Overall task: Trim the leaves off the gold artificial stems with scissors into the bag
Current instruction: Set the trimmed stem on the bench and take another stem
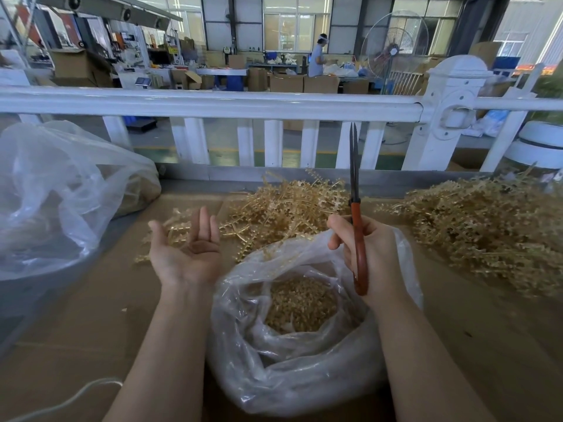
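Two heaps of gold stems remain on the cardboard-covered worktop (91, 315), so by my reckoning the job is somewhere in the middle rather than near its end. Taking the open plastic bag (292, 370) in front of the person as the landmark: it already holds a good layer of cut gold leaves (300, 303) at its bottom, which tells of a fair amount done. Just beyond the bag lies the nearer pile of stems (283, 205), and beyond it to the right, well apart, sits a larger pile (487, 226); I cannot tell which of the two is trimmed and which untrimmed. Far to the left of the bag stands a bigger clear bag (61, 193) with some gold material showing inside it.

Over the bag's right rim the right hand (365, 257) grips the red handles of the scissors (355, 190), blades together and pointing up and away. Beside the bag's left rim the left hand (185, 251) is held palm up, fingers straight and relaxed, holding nothing. No stem is in hand, so the next step is probably to pick a fresh one from a pile.
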